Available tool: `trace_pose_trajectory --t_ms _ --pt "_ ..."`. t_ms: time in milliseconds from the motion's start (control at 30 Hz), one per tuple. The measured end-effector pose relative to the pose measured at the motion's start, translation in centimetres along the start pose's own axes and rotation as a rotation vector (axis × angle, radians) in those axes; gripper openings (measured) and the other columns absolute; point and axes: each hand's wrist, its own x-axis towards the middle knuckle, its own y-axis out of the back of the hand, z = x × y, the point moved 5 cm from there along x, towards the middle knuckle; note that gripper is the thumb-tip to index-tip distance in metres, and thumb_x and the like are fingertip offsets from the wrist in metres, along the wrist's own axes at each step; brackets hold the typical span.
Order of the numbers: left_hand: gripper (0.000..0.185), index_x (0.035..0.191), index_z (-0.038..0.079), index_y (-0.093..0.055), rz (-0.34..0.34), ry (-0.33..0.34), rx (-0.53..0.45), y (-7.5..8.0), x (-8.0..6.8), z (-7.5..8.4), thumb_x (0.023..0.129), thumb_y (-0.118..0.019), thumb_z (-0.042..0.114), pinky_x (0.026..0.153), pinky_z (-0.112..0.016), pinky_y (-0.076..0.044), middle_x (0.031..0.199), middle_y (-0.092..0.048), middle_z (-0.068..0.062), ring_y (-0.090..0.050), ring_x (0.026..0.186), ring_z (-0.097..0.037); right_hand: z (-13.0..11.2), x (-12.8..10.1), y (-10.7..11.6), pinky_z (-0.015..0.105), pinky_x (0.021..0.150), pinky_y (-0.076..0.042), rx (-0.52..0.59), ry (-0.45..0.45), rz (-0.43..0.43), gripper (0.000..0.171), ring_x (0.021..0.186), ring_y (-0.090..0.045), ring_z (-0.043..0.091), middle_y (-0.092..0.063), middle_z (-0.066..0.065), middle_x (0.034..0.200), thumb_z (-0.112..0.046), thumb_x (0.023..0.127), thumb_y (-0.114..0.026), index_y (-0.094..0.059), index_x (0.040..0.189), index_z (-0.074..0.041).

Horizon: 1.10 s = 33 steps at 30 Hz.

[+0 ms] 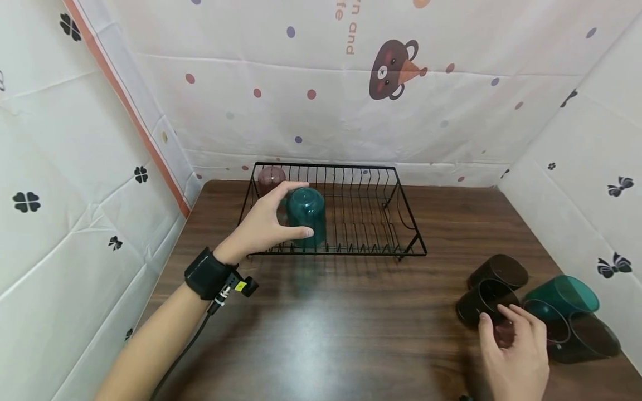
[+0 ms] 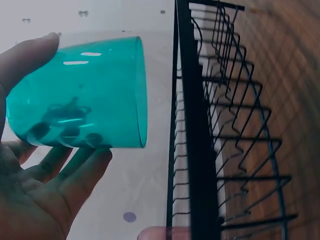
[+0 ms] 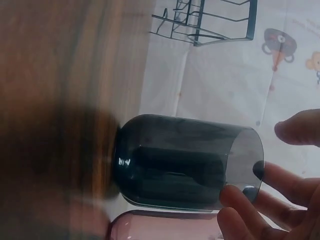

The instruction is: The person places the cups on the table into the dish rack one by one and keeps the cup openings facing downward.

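Left hand (image 1: 261, 223) gripping teal cup (image 1: 307, 209), rim (image 2: 145, 100) above rack (image 2: 197, 130) in wrist view, right hand (image 1: 524, 345) loosely spread

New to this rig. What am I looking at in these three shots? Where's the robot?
No robot here: these are a person's two bare hands. The widest picture comes from a camera on the head, looking forward and down. The other two come from cameras worn on each wrist, so they appear turned sideways; the left wrist's black strap shows in the head view.

On the wooden table stands a black wire rack, with a pink cup at its back left corner. The left hand holds a teal cup upside down over the rack. The right hand is at the rim of an upright dark cup, its thumb clear of it. More cups, including a green cup, stand around it.
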Motion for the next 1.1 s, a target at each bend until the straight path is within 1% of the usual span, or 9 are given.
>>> trace_pose_trajectory --t_ms 133,267,300,367,533,600,733,833,1100 --pt "0.086 0.152 0.029 -0.043 -0.012 0.009 0.059 0.5 1.2 -0.5 0.079 -0.087 0.039 0.101 -0.053 -0.052 0.14 -0.057 0.003 -0.06 0.12 -0.018 0.0 0.2 -0.1 0.002 0.064 -0.029 -0.031 0.009 -0.016 0.033 0.078 -0.029 -0.03 -0.058 0.011 0.134 -0.027 0.095 -0.07 -0.072 0.121 -0.005" --pt "0.084 0.15 0.033 -0.043 -0.034 0.039 0.096 0.9 2.3 -1.1 0.079 -0.087 0.039 0.099 -0.053 -0.053 0.136 -0.061 0.002 -0.062 0.12 -0.019 -0.1 0.4 -0.1 0.012 0.064 -0.032 -0.055 0.031 -0.015 0.029 0.079 -0.026 -0.03 -0.062 0.012 0.128 -0.025 0.096 -0.068 -0.073 0.118 -0.005" --pt "0.083 0.15 0.034 -0.043 -0.04 0.05 0.106 0.9 2.6 -1.3 0.079 -0.087 0.039 0.099 -0.053 -0.053 0.135 -0.062 0.001 -0.062 0.12 -0.02 -0.1 0.5 -0.1 0.014 0.064 -0.033 -0.058 0.037 -0.011 0.028 0.079 -0.028 -0.028 -0.063 0.012 0.127 -0.024 0.096 -0.068 -0.074 0.117 -0.006" --pt "0.083 0.15 0.033 -0.044 -0.051 0.062 0.128 1.0 3.0 -1.6 0.079 -0.088 0.039 0.099 -0.053 -0.053 0.134 -0.063 0.001 -0.062 0.12 -0.021 -0.1 0.5 0.0 0.019 0.064 -0.033 -0.067 0.05 -0.002 0.026 0.076 -0.041 -0.017 -0.065 0.011 0.124 -0.022 0.096 -0.067 -0.074 0.115 -0.006" --pt "0.086 0.151 0.03 -0.042 -0.059 0.08 0.169 1.4 3.8 -2.4 0.079 -0.088 0.039 0.099 -0.054 -0.053 0.132 -0.064 -0.001 -0.063 0.12 -0.022 -0.2 0.7 0.0 0.018 0.062 -0.033 -0.058 0.076 0.026 0.021 0.076 -0.041 -0.014 -0.067 0.012 0.117 -0.019 0.097 -0.066 -0.076 0.112 -0.007" --pt "0.087 0.151 0.031 -0.041 -0.059 0.088 0.179 1.5 4.1 -2.7 0.079 -0.088 0.04 0.099 -0.053 -0.053 0.131 -0.065 -0.001 -0.063 0.12 -0.022 -0.2 0.9 0.1 0.016 0.062 -0.032 -0.052 0.08 0.034 0.02 0.077 -0.032 -0.021 -0.067 0.012 0.114 -0.018 0.097 -0.066 -0.077 0.11 -0.007" --pt "0.085 0.151 0.031 -0.041 -0.063 0.099 0.188 1.7 4.8 -3.1 0.08 -0.087 0.039 0.1 -0.053 -0.053 0.133 -0.064 -0.003 -0.063 0.12 -0.024 -0.3 0.9 0.1 0.013 0.061 -0.031 -0.066 0.067 0.024 0.02 0.077 -0.053 0.005 -0.066 0.013 0.113 -0.017 0.097 -0.066 -0.076 0.109 -0.005" --pt "0.083 0.151 0.029 -0.042 -0.058 0.106 0.194 1.8 5.3 -3.3 0.081 -0.087 0.038 0.101 -0.054 -0.052 0.135 -0.062 -0.004 -0.062 0.121 -0.025 -0.4 0.8 0.1 0.012 0.061 -0.031 -0.075 0.062 0.022 0.02 0.08 -0.058 0.023 -0.066 0.014 0.113 -0.016 0.097 -0.065 -0.076 0.108 -0.004" --pt "0.085 0.154 0.026 -0.039 -0.049 0.114 0.231 1.9 6.3 -3.9 0.083 -0.085 0.037 0.103 -0.054 -0.05 0.143 -0.056 -0.007 -0.058 0.126 -0.027 -0.4 0.7 0.1 0.011 0.061 -0.031 -0.072 0.082 0.043 0.017 0.074 -0.048 -0.001 -0.067 0.012 0.111 -0.016 0.096 -0.068 -0.076 0.108 -0.006"
